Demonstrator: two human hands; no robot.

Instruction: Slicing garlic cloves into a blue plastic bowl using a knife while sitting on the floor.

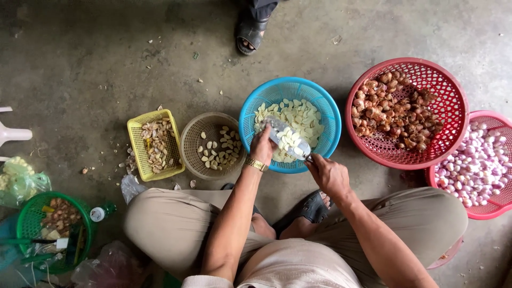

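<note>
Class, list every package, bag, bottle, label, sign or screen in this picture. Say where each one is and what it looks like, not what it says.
Clear plastic bag: held in both hands over the blue basket, holding pale peeled cloves.
Small bottle: on the floor by the left knee, white cap, green body.
Crumpled clear bag: below the yellow basket.
Greenish bag: far left edge.
No signs, screens or readable labels in view.

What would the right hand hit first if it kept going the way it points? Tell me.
The right hand points up-left, so likely the clear bag of peeled garlic over the blue basket; depth is unclear.
</note>
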